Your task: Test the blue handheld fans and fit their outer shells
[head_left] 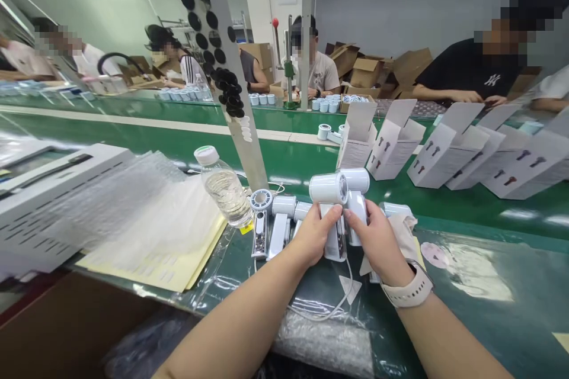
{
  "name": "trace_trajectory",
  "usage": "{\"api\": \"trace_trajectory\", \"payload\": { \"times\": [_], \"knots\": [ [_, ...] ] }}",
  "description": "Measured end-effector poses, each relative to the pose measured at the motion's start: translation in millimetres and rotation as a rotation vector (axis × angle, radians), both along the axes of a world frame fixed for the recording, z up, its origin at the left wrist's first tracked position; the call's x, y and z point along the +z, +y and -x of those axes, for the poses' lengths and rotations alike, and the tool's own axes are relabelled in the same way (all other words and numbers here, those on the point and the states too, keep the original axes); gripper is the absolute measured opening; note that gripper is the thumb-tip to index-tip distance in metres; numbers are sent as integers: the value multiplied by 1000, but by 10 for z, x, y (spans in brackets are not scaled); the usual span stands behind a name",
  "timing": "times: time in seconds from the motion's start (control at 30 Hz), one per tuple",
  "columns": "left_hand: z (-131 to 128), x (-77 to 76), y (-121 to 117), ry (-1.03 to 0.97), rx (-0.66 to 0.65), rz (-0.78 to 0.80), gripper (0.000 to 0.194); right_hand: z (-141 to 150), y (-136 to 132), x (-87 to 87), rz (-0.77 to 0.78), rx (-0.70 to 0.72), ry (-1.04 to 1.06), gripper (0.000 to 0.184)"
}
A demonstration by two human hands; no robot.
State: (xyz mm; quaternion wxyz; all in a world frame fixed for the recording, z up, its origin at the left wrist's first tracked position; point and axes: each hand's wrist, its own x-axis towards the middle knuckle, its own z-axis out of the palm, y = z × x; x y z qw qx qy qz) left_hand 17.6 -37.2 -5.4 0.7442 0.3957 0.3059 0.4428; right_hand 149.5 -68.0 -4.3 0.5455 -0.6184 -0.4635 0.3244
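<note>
My left hand (313, 235) is closed round the handle of a small white hair dryer (329, 189), holding it upright with its round barrel toward me. My right hand (379, 240), with a pale watch strap on the wrist, grips the handle of a second white dryer (357, 186) just behind the first. A thin white cord (331, 308) hangs from them down to the table. Several more white dryers (279, 219) lie in a row on the table just left of my hands.
A water bottle (224, 186) lies tilted by a stack of clear bags on yellow sheets (146, 231). Open white product boxes (393, 139) stand along the green conveyor (178, 142). A slanted post with black discs (231, 80) rises ahead. Several people work across the belt.
</note>
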Motion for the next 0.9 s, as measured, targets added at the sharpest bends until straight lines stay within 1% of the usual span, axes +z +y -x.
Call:
{"api": "trace_trajectory", "payload": {
  "times": [0.07,0.13,0.27,0.37,0.4,0.47,0.53,0.6,0.63,0.67,0.7,0.77,0.83,0.9],
  "knots": [
    [15,40,13,-65,-7,24,55,41,-23,-98,29,42,3,47],
    [30,73,14,-95,-17,72,56,38,-67,-131,31,48,-19,46],
    [21,78,7,-232,-111,171,52,8,-141,-110,-35,67,-116,44],
    [9,47,19,-264,-192,219,64,-27,-163,-102,-34,88,-197,46],
    [12,39,29,-255,-184,233,68,-43,-163,-105,-34,82,-255,47],
    [32,33,53,-250,-118,245,72,-64,-157,-130,-79,50,-470,44],
    [59,46,77,-259,-32,216,70,-51,-147,-184,-158,13,-775,29],
    [84,77,96,-274,5,170,69,4,-142,-252,-199,29,-1018,13],
    [94,96,103,-281,9,147,69,40,-144,-279,-203,49,-1084,12],
    [104,116,109,-288,14,124,70,75,-150,-296,-203,74,-1111,16],
    [113,135,116,-295,17,104,71,105,-160,-297,-204,94,-1099,19],
    [136,166,132,-306,27,70,72,135,-195,-245,-176,142,-965,18],
    [166,182,155,-316,36,50,74,131,-239,-139,-39,257,-686,12],
    [198,186,183,-323,52,41,74,114,-279,-22,164,445,-313,9]
  ]
}}
